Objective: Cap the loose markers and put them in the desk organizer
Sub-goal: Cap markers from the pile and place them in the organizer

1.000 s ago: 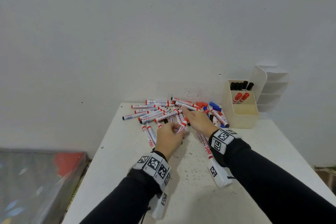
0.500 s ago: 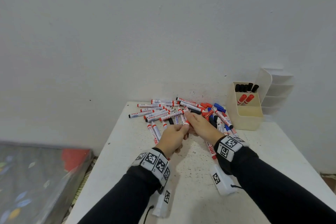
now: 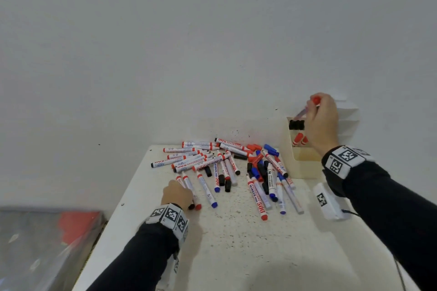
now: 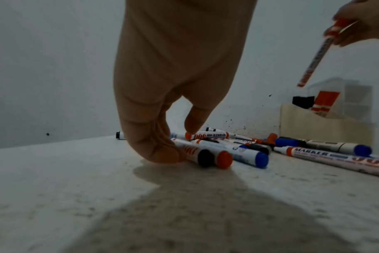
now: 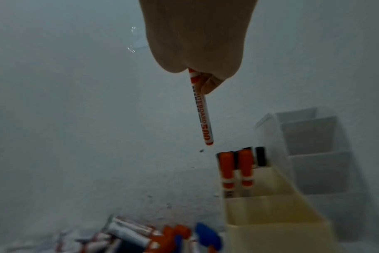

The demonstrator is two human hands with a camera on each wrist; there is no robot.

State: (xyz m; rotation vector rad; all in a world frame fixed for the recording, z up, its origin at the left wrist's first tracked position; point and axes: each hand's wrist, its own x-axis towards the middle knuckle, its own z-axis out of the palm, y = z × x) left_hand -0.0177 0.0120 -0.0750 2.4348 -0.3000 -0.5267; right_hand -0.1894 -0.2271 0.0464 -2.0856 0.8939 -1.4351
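Several loose whiteboard markers (image 3: 227,168) and caps lie in a pile at the back of the white table (image 3: 236,255). My right hand (image 3: 312,108) pinches a red-capped marker (image 5: 202,116) by its cap end, tip end hanging down over the cream desk organizer (image 3: 305,168). The organizer holds a few black-capped markers (image 3: 296,124) and two red-capped ones (image 5: 236,171). My left hand (image 4: 184,142) is down at the pile's near left. Its thumb and fingers close on a black-ended marker (image 4: 197,154) that lies on the table beside a red-ended one (image 4: 224,160).
A white tiered organizer (image 3: 347,120) stands behind the cream one against the wall. The table's left edge (image 3: 123,196) runs close to my left hand. A grey and red object (image 3: 47,243) lies low to the left of the table.
My hands were together over the pile's middle. My right hand has lifted right with the red marker to above the organizer. My left hand has dropped to the pile's near left markers.
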